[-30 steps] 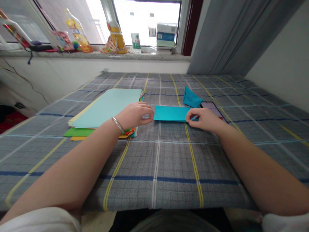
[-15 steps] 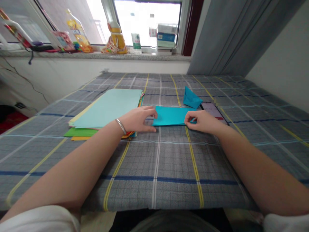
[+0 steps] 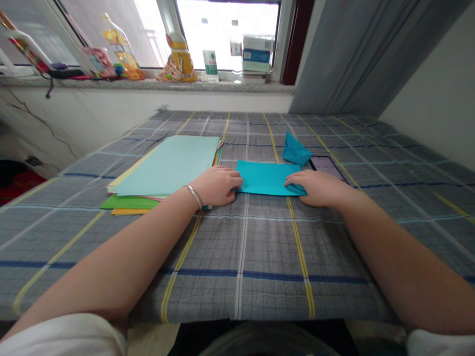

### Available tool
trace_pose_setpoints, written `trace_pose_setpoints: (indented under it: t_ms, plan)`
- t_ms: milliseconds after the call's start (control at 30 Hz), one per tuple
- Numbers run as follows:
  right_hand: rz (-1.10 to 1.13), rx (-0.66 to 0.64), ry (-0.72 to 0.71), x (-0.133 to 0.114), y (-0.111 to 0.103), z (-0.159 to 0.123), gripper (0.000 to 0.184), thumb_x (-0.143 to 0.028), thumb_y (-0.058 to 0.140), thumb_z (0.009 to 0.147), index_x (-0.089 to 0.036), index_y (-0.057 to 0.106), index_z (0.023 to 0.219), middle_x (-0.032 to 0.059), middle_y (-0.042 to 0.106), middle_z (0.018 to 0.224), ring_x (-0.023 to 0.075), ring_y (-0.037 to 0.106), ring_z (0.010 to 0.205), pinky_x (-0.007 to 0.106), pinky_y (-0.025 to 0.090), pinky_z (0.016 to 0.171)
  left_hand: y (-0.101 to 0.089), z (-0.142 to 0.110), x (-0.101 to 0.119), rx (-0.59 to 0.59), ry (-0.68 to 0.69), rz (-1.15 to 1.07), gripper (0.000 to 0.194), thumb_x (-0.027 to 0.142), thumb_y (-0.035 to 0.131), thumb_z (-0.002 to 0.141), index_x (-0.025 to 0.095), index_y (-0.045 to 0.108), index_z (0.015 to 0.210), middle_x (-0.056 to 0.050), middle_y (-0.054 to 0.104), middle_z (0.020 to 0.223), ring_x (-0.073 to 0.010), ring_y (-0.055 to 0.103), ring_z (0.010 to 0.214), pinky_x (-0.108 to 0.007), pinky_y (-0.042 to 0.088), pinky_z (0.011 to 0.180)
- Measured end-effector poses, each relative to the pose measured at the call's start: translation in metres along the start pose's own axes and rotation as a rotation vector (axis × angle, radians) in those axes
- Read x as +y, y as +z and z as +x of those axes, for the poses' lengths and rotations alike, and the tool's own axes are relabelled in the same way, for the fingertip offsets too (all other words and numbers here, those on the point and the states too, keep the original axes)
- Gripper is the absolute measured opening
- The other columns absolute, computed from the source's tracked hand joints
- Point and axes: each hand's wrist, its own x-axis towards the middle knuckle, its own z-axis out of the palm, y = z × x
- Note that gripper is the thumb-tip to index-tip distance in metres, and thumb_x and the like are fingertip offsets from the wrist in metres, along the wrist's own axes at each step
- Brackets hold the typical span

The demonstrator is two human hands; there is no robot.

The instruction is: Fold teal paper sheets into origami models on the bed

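Note:
A folded teal paper sheet point(image 3: 267, 178) lies flat on the plaid tablecloth point(image 3: 241, 242) in the middle of the table. My left hand point(image 3: 217, 185), with a silver bracelet at the wrist, presses its fingers on the sheet's left edge. My right hand point(image 3: 315, 187) holds the sheet's near right corner, fingers curled on it. A small folded teal paper shape point(image 3: 296, 150) stands just behind the sheet. Under my left hand's side lies a stack of coloured paper point(image 3: 163, 170), pale blue on top.
A phone point(image 3: 328, 165) lies right of the teal sheet, behind my right hand. The windowsill point(image 3: 148, 84) at the back carries bottles, packets and a box. A grey curtain point(image 3: 352, 54) hangs at the back right, with a white wall beside it.
The teal sheet now lies wider front to back, with its near edge closer to me. Both hands have come down flatter onto its left edge and right corner.

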Motion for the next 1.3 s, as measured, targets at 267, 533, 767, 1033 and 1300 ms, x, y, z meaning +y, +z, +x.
trace_pose_setpoints:
  t_ms: [267,533,767,1033,1300]
  plan:
    - [-0.128,-0.035,0.067,0.017,-0.002,-0.004,0.038,-0.019,0.055,0.082,-0.027,0.071,0.114,0.0066,0.069,0.124,0.0292,0.064,0.11,0.042,0.051,0.091,0.005,-0.002,-0.004,0.009,-0.177,-0.013,0.035,0.038,0.057,0.078,0.02,0.067,0.106,-0.008,0.066,0.1,-0.0274,0.059,0.098,-0.041,0.041,0.093]
    - [-0.058,-0.045,0.06,0.02,0.004,-0.004,0.048,-0.018,0.056,0.081,-0.024,0.065,0.128,0.0098,0.063,0.133,0.03,0.061,0.117,0.043,0.048,0.1,0.014,-0.004,-0.009,0.001,-0.327,-0.052,0.045,0.046,0.053,0.086,0.03,0.064,0.126,-0.008,0.066,0.11,-0.0292,0.056,0.107,-0.045,0.035,0.1]
    - [0.049,0.033,-0.007,0.026,0.009,-0.004,0.046,-0.011,0.058,0.076,-0.021,0.07,0.119,0.011,0.067,0.126,0.029,0.063,0.115,0.045,0.047,0.101,0.015,-0.004,-0.009,0.016,-0.313,-0.113,0.048,0.058,0.046,0.091,0.031,0.065,0.126,-0.008,0.067,0.109,-0.0269,0.057,0.106,-0.042,0.035,0.099]
    - [0.211,0.089,-0.056,0.028,0.004,0.0,0.033,-0.014,0.053,0.085,-0.022,0.073,0.109,0.007,0.072,0.115,0.0238,0.067,0.106,0.04,0.05,0.097,0.017,-0.002,-0.013,0.081,-0.395,-0.163,0.042,0.053,0.051,0.087,0.025,0.072,0.111,-0.008,0.074,0.102,-0.0278,0.066,0.097,-0.044,0.037,0.095]
    - [0.27,0.177,-0.093,0.016,-0.007,0.001,0.022,-0.022,0.056,0.089,-0.023,0.075,0.099,0.0067,0.075,0.107,0.0229,0.067,0.101,0.039,0.05,0.093,0.009,-0.001,-0.016,0.058,-0.51,-0.483,0.042,0.044,0.052,0.084,0.025,0.071,0.116,-0.003,0.075,0.1,-0.0264,0.067,0.097,-0.045,0.042,0.1]
